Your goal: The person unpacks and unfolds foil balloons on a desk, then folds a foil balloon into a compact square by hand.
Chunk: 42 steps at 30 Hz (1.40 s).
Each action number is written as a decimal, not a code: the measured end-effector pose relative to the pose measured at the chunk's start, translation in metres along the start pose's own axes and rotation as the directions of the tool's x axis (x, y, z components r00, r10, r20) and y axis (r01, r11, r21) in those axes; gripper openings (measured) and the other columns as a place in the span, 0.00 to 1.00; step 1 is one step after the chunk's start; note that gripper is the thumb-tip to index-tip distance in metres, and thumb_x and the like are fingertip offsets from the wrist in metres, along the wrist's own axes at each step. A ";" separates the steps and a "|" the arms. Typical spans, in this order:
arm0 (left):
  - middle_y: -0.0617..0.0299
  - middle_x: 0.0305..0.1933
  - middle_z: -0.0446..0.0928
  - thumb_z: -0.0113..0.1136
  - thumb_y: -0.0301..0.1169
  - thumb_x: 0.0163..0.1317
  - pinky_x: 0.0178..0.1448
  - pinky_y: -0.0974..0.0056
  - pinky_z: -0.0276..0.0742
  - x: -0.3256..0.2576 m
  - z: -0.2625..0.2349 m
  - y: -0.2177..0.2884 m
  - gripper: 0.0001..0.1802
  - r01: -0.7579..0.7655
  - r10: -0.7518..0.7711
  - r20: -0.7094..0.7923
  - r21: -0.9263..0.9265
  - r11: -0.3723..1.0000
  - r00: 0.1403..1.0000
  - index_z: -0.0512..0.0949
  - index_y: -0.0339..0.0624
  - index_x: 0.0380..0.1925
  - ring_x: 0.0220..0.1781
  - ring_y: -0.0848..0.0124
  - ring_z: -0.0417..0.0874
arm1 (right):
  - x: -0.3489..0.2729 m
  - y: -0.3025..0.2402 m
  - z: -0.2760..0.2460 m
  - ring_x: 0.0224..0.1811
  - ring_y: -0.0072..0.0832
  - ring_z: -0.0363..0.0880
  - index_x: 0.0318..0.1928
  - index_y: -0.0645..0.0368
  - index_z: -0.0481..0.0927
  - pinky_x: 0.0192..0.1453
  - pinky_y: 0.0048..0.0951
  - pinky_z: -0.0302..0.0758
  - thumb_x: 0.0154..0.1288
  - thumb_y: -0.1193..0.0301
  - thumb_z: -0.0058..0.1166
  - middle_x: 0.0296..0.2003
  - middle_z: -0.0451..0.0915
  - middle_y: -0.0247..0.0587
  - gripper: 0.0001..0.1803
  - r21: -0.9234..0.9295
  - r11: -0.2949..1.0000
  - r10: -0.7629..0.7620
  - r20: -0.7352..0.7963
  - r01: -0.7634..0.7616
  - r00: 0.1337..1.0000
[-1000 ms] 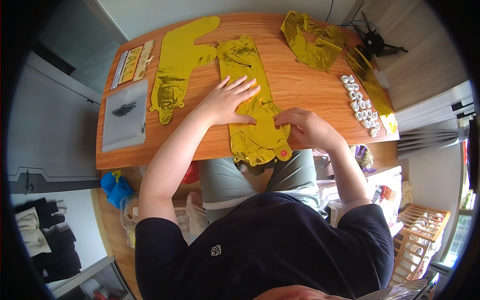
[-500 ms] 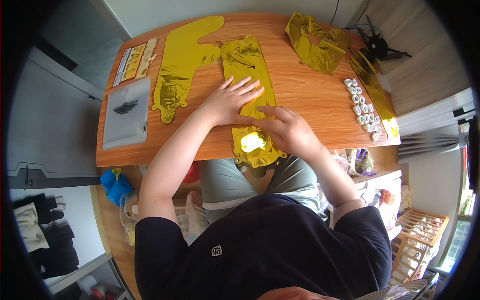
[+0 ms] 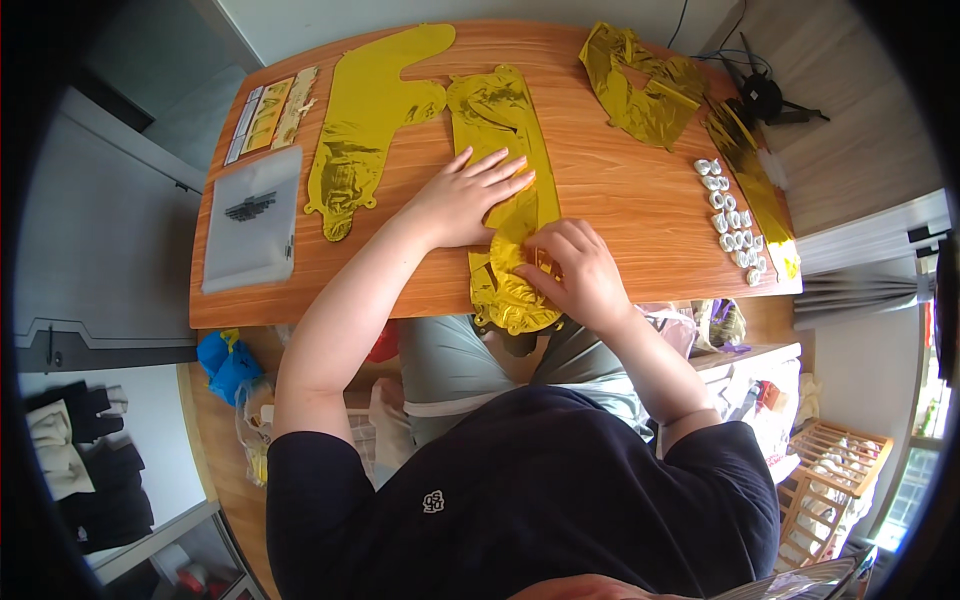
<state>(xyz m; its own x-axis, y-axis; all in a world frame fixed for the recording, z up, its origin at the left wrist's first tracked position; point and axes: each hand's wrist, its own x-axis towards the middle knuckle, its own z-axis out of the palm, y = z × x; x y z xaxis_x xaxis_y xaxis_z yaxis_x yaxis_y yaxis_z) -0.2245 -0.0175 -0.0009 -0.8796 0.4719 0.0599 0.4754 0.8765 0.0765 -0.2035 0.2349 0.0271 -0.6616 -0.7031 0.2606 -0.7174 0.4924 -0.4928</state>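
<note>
Currently the gold foil (image 3: 522, 210) lies lengthwise on the desk (image 3: 630, 190), its crumpled near end past the edge; the left hand (image 3: 465, 205) presses flat on its middle, grip spread, grasping nothing. At the near part, the right hand (image 3: 580, 272) has its grip half curled, thumb and fingertips slightly apart; whether it pinches foil, I cannot tell.

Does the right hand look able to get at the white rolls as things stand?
Probably yes: only tabletop shows between the right hand and the white rolls, though the hand is at the gold foil and would likely have to leave it first.
</note>
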 end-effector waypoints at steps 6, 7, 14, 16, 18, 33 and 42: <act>0.66 0.85 0.54 0.63 0.30 0.64 0.87 0.44 0.46 0.000 0.004 -0.001 0.46 -0.026 0.025 -0.060 -0.008 1.000 0.998 0.55 0.63 0.81 0.86 0.62 0.52 | 0.000 0.005 0.002 0.64 0.46 0.78 0.55 0.59 0.83 0.73 0.49 0.71 0.64 0.70 0.66 0.52 0.84 0.46 0.19 -0.100 0.970 -0.229 -0.097 0.220 0.968; 0.66 0.85 0.54 0.63 0.30 0.64 0.87 0.44 0.46 0.000 0.002 0.001 0.46 -0.026 0.025 -0.058 -0.010 1.000 0.998 0.55 0.63 0.81 0.86 0.62 0.52 | -0.001 0.004 0.001 0.64 0.47 0.77 0.56 0.58 0.83 0.74 0.52 0.70 0.64 0.70 0.65 0.53 0.84 0.46 0.19 -0.072 0.980 -0.190 -0.076 0.184 0.979; 0.68 0.86 0.52 0.65 0.33 0.64 0.87 0.44 0.45 0.002 0.008 -0.006 0.47 -0.036 0.040 -0.045 0.089 0.995 0.998 0.54 0.66 0.81 0.86 0.64 0.51 | 0.001 0.010 -0.005 0.65 0.48 0.76 0.60 0.57 0.81 0.76 0.55 0.66 0.67 0.72 0.61 0.57 0.82 0.48 0.21 -0.024 0.993 -0.115 -0.061 0.114 0.991; 0.68 0.86 0.52 0.68 0.36 0.62 0.87 0.43 0.45 0.004 0.002 -0.003 0.49 -0.048 0.049 -0.009 0.105 0.993 0.999 0.54 0.66 0.81 0.86 0.64 0.51 | 0.006 0.009 -0.009 0.66 0.48 0.76 0.62 0.57 0.80 0.76 0.55 0.66 0.68 0.72 0.61 0.60 0.81 0.48 0.22 -0.024 0.987 -0.163 -0.077 0.161 0.984; 0.68 0.85 0.53 0.72 0.43 0.58 0.87 0.42 0.45 0.006 -0.003 0.002 0.53 0.003 -0.002 0.031 -0.024 1.000 1.000 0.54 0.66 0.81 0.86 0.63 0.52 | 0.009 0.007 -0.010 0.66 0.49 0.76 0.65 0.56 0.78 0.76 0.55 0.67 0.69 0.72 0.60 0.62 0.79 0.48 0.24 -0.024 0.977 -0.211 -0.092 0.210 0.973; 0.65 0.85 0.54 0.59 0.70 0.60 0.87 0.42 0.43 0.001 0.002 0.001 0.53 -0.006 0.006 -0.039 -0.022 1.000 0.999 0.57 0.62 0.80 0.86 0.63 0.50 | -0.008 0.020 -0.011 0.67 0.43 0.78 0.66 0.55 0.77 0.76 0.52 0.68 0.67 0.74 0.62 0.64 0.79 0.45 0.26 0.012 0.969 -0.247 0.005 0.247 0.969; 0.66 0.86 0.52 0.67 0.61 0.59 0.87 0.42 0.42 0.003 0.002 0.000 0.53 -0.024 0.024 0.013 0.017 1.000 1.000 0.56 0.62 0.81 0.87 0.65 0.49 | 0.000 0.011 -0.001 0.69 0.40 0.77 0.64 0.54 0.79 0.82 0.62 0.51 0.64 0.63 0.69 0.60 0.82 0.44 0.29 -0.069 0.988 -0.128 0.100 0.135 0.987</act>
<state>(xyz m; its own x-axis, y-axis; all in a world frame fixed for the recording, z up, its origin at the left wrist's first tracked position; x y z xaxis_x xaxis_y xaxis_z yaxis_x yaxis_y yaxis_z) -0.2274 -0.0162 -0.0028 -0.8683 0.4936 0.0484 0.4958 0.8665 0.0584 -0.2111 0.2408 0.0223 -0.5389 -0.8084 0.2369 -0.8136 0.4267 -0.3949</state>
